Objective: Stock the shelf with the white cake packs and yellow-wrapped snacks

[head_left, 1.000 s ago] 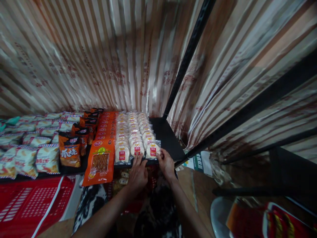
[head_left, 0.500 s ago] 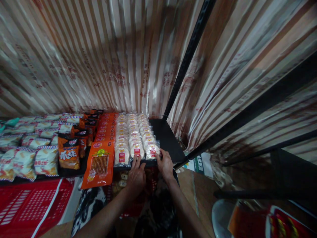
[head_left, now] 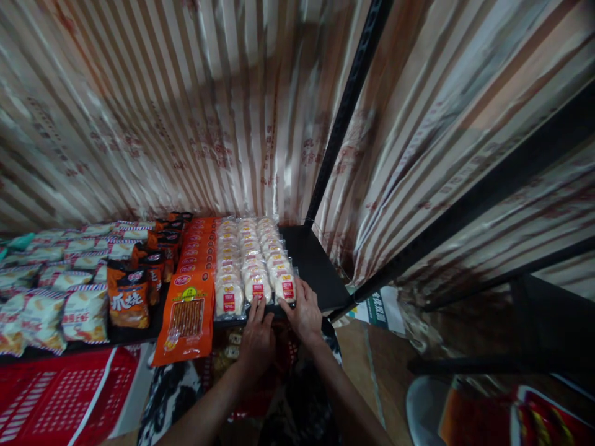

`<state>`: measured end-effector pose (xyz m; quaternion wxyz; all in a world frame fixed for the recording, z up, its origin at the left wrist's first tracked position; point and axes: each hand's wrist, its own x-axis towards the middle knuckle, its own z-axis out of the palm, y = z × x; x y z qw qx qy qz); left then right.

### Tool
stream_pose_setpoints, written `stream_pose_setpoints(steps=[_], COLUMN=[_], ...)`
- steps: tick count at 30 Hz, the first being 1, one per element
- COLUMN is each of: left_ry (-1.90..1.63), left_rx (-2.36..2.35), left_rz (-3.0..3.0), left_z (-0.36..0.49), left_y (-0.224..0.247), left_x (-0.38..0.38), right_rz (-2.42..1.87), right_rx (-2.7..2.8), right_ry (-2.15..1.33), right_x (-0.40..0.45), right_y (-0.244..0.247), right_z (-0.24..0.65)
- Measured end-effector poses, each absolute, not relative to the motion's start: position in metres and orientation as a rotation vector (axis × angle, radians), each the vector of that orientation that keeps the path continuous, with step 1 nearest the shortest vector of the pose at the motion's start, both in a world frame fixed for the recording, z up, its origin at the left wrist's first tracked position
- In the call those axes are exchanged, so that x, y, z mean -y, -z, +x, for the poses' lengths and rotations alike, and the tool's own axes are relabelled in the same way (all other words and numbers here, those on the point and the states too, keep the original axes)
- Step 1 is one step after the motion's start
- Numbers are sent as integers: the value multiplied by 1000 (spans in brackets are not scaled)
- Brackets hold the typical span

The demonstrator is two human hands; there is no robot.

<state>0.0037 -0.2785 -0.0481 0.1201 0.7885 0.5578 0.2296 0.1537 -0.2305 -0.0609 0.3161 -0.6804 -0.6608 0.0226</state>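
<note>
Three rows of clear packets with round white crackers stand on the black shelf [head_left: 320,257], each bearing a red label. At the right row's front packet [head_left: 284,286], my right hand [head_left: 304,313] has its thumb on the lower edge and its fingers around the right side. My left hand [head_left: 258,337] touches the bottom of the middle row's front packet [head_left: 257,282] with outstretched fingertips. Left of these lies the left row's front packet [head_left: 229,298], apart from both hands. An orange packet of brown sticks [head_left: 186,316] juts over the shelf edge beside it.
Orange-and-black snack bags [head_left: 127,294] and white snack bags [head_left: 85,313] fill the shelf's left side. Below stands a red basket [head_left: 60,390]. A black upright post [head_left: 344,124] rises behind, before striped sheeting [head_left: 260,93]. A white stool-like object [head_left: 425,406] is at lower right.
My right hand has shifted slightly left and its thumb now lies along the right front packet's lower edge. That packet sits a little closer to the middle row. The camera view has tilted slightly.
</note>
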Motion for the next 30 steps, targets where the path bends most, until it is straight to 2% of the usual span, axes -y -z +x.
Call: stream_pose_setpoints(steps=[30], left_ry=[-776], left_rx=[-1660], left_rz=[2470], left_z=[3], left_y=[59], left_x=[278], right_rz=[-1672], right_rx=[1755], right_ry=[55], right_x=[220], right_y=[78], right_z=[152])
